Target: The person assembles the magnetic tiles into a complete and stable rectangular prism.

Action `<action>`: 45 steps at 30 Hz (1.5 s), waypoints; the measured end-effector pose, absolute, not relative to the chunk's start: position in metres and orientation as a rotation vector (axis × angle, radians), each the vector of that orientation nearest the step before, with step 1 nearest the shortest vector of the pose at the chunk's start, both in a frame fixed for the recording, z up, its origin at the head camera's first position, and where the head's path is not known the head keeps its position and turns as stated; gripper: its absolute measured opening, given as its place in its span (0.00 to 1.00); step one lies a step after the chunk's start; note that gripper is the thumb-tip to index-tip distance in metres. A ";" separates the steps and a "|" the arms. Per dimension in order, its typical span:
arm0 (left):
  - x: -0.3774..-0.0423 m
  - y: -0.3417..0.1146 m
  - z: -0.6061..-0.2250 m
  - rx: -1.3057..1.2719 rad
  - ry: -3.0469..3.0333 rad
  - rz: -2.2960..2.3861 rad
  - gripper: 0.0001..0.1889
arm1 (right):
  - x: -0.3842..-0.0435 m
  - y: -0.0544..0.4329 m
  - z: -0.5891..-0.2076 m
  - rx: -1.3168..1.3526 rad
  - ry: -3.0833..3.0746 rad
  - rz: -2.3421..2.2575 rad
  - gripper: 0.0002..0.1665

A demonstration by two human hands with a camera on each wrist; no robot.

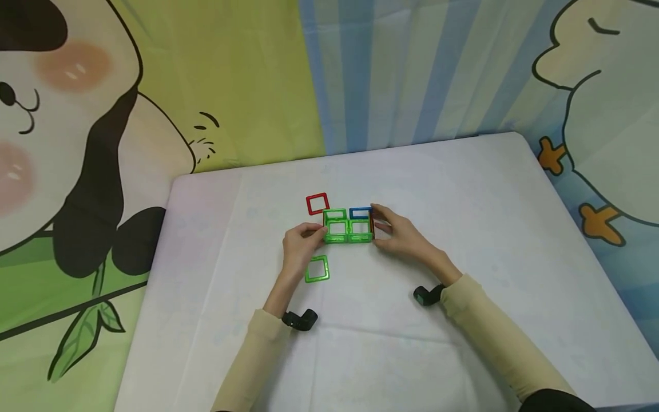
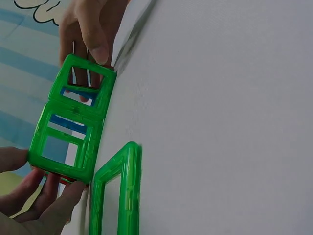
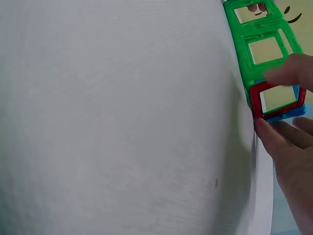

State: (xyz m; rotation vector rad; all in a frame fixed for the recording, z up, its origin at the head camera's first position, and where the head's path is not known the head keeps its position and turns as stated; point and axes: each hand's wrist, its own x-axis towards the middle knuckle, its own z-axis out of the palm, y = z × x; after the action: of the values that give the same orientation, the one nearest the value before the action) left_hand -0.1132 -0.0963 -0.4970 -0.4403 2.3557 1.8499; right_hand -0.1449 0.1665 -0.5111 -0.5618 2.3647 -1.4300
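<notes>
A box-like structure of square-framed magnetic tiles (image 1: 348, 238) stands at the middle of the table, green along its front. My left hand (image 1: 301, 247) holds its left end, where a red edge shows by the fingers in the left wrist view. At the right end, my right hand (image 1: 404, 233) holds a red magnetic tile (image 3: 257, 102) between thumb and fingers. Behind this red tile is a blue magnetic tile (image 1: 360, 213). One loose green magnetic tile (image 1: 317, 278) lies in front of the left hand, and a loose red magnetic tile (image 1: 309, 206) lies behind the structure's left end.
The white-covered table (image 1: 412, 366) spreads out around the hands. Printed cloth (image 1: 247, 86) with cartoon animals and stripes hangs along the back and sides. Each wrist carries a small black camera, one on the left (image 1: 301, 320) and one on the right (image 1: 427, 295).
</notes>
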 end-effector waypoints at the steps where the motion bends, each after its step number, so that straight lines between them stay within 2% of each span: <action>1: -0.114 -0.097 -0.497 -0.429 2.357 1.839 0.13 | -0.145 0.167 -0.512 -0.576 2.362 -1.431 0.52; 7: -0.125 -0.106 -0.492 -0.312 2.516 1.693 0.14 | -0.145 0.167 -0.514 -0.592 2.407 -1.437 0.51; 12: -0.147 -0.120 -0.484 -0.001 2.817 1.344 0.13 | -0.146 0.168 -0.516 -0.581 2.389 -1.453 0.51; 17: -0.172 -0.132 -0.483 0.373 2.931 0.822 0.23 | -0.147 0.168 -0.518 -0.606 2.360 -1.483 0.51; 22: -0.189 -0.134 -0.488 0.582 2.866 0.516 0.30 | -0.145 0.166 -0.517 -0.599 2.328 -1.490 0.51; 32: -0.209 -0.128 -0.493 0.615 2.782 0.346 0.35 | -0.144 0.165 -0.516 -0.577 2.303 -1.504 0.51; 45: -0.214 -0.130 -0.496 0.551 2.767 0.398 0.32 | -0.145 0.166 -0.518 -0.566 2.315 -1.500 0.51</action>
State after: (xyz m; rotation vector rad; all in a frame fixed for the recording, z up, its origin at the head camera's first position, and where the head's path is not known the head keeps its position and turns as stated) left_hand -0.2142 -0.1301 -0.4958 0.5514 2.7669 0.3984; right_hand -0.1450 0.1660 -0.5176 -0.5656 2.3152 -1.4998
